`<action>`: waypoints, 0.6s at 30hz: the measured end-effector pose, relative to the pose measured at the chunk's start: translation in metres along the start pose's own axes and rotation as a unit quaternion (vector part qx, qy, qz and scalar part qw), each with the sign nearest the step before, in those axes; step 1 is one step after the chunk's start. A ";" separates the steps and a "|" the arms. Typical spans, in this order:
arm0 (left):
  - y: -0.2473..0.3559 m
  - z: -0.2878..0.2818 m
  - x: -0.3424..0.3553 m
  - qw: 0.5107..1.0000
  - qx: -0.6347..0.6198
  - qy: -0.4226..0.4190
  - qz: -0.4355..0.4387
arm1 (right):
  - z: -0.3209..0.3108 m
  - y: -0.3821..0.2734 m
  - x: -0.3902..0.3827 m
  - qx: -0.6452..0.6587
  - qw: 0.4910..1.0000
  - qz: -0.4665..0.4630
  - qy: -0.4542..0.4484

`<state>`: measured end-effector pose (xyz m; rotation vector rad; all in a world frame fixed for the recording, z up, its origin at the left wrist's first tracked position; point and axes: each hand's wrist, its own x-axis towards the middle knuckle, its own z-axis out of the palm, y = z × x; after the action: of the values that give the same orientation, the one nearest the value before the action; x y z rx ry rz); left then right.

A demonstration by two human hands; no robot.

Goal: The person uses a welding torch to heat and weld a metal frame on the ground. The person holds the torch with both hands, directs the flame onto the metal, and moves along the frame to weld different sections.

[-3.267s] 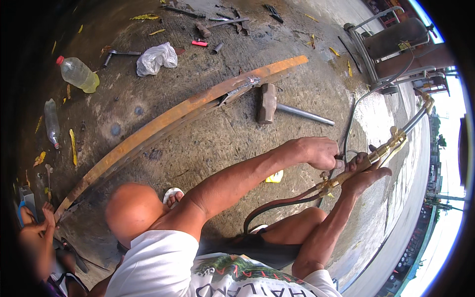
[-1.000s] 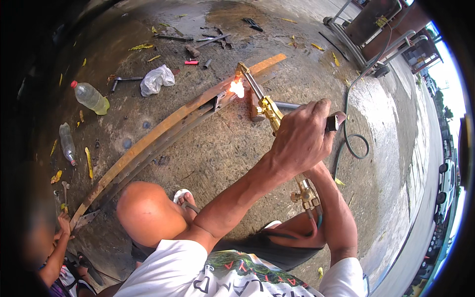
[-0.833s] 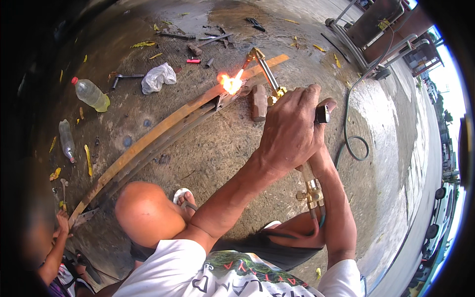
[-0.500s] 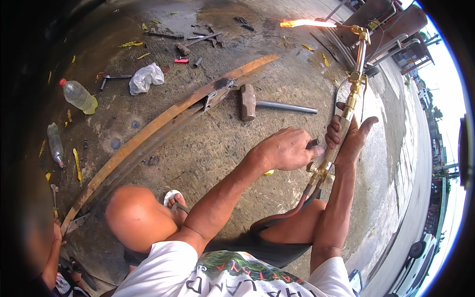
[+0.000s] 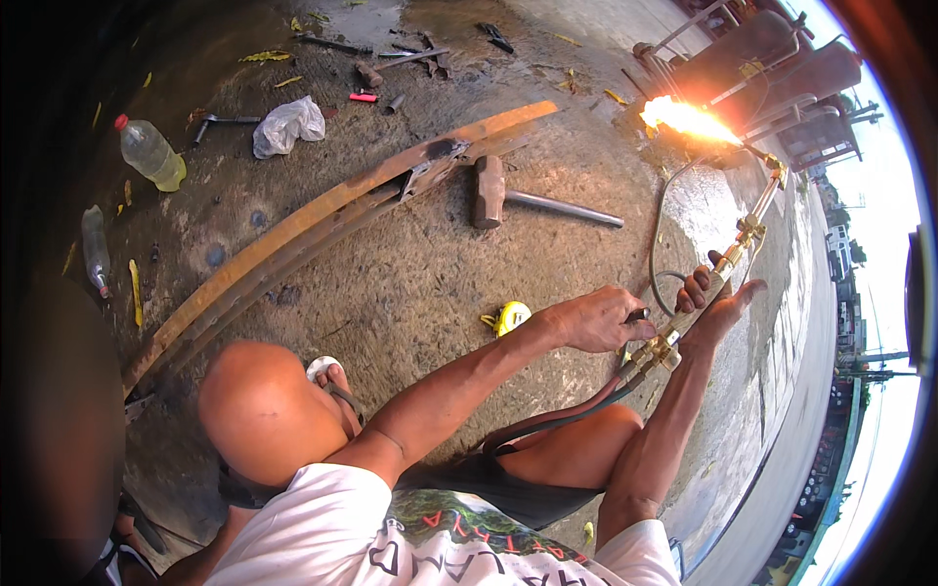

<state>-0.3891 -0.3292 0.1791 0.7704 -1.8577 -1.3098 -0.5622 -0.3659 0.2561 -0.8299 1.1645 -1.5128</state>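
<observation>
My right hand [image 5: 715, 308] grips a brass cutting torch [image 5: 735, 251], fingers wrapped round its handle and thumb stretched out. A large orange flame [image 5: 689, 121] burns from the torch's tip at the far right. Two hoses [image 5: 576, 415] run from the torch's rear end back over my right leg. My left hand [image 5: 601, 320] is closed beside the valves [image 5: 668, 344]. A small dark object [image 5: 638, 314] sticks out of its fist; its kind cannot be made out. On the concrete, left of the torch, lie a sledgehammer [image 5: 562, 208] and a yellow tape measure [image 5: 512, 317].
A long rusty steel bar [image 5: 293, 249] lies across the ground at left. Beyond it are plastic bottles [image 5: 149, 154], a white plastic bag [image 5: 290, 128], a small hammer [image 5: 370, 73] and other tools. Tanks [image 5: 738, 59] stand near the flame. Another person's blurred shape is at far left.
The torch has swung to the right and lower with both hands. Its flame has grown from a narrow jet into a wide, bright one. The tape measure now shows from behind my left arm.
</observation>
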 end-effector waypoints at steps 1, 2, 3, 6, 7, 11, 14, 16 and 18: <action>0.006 -0.002 -0.001 1.000 -0.004 -0.007 0.002 | -0.001 -0.001 0.000 -0.009 1.000 0.002 0.001; 0.010 -0.006 -0.001 0.999 0.002 -0.037 -0.027 | -0.002 -0.002 0.000 -0.018 1.000 0.003 0.002; 0.015 -0.012 0.000 0.996 0.009 -0.067 -0.056 | -0.002 -0.002 -0.001 -0.033 0.999 0.002 0.000; 0.024 -0.021 0.004 0.997 0.024 -0.027 -0.074 | 0.001 -0.003 -0.007 -0.073 0.997 0.002 -0.011; 0.024 -0.024 0.004 0.997 0.030 0.011 -0.073 | 0.006 0.000 -0.010 -0.080 0.996 0.011 -0.022; 0.032 -0.026 0.029 0.941 0.078 0.312 0.103 | 0.028 0.012 -0.032 -0.138 0.989 0.020 -0.045; 0.054 -0.041 0.048 0.902 0.146 0.388 0.118 | 0.036 0.023 -0.047 -0.183 0.979 0.021 -0.091; 0.058 -0.053 0.056 0.896 0.222 0.370 0.108 | 0.054 0.028 -0.060 -0.177 0.980 0.036 -0.084; 0.057 -0.064 0.056 0.870 0.257 0.403 0.120 | 0.061 0.029 -0.067 -0.177 0.978 0.053 -0.093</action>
<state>-0.3705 -0.3900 0.2596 1.0976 -1.5084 -0.2158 -0.4806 -0.3170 0.2502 -1.1036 1.3327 -1.1294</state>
